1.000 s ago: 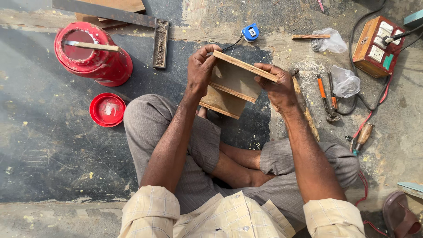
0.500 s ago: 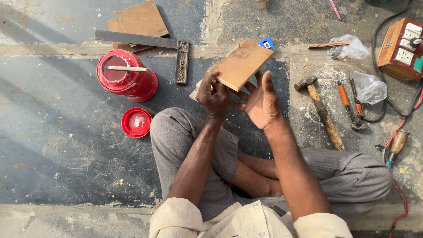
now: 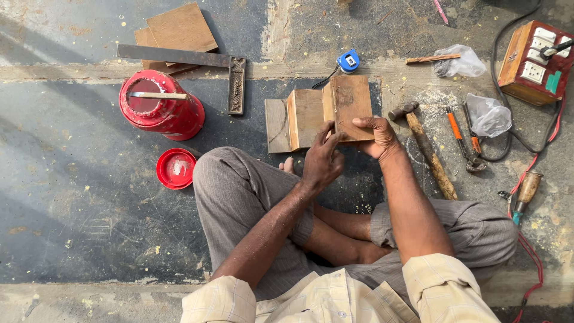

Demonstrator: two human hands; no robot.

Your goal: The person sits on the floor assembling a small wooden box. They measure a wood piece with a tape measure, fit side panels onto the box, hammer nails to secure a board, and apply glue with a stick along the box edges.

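Observation:
I sit cross-legged on a dark floor. A small wooden box piece (image 3: 308, 116) made of joined brown boards rests on the floor in front of my knees. My right hand (image 3: 375, 133) grips the lower edge of its upright right-hand board (image 3: 351, 103). Just to the left, my left hand (image 3: 323, 158) has its fingertips against the bottom of that same board.
A red tin (image 3: 160, 106) with a stick across it and its red lid (image 3: 176, 168) lie at left, near a metal square (image 3: 236, 84) and wood offcuts (image 3: 179, 27). A hammer (image 3: 424, 146), pliers (image 3: 463, 143), plastic bags, a blue tape measure (image 3: 348, 60) and a socket box (image 3: 535, 63) lie right.
The wooden piece was held up in both hands and turned; now it sits on the floor, with both hands at its right-hand board.

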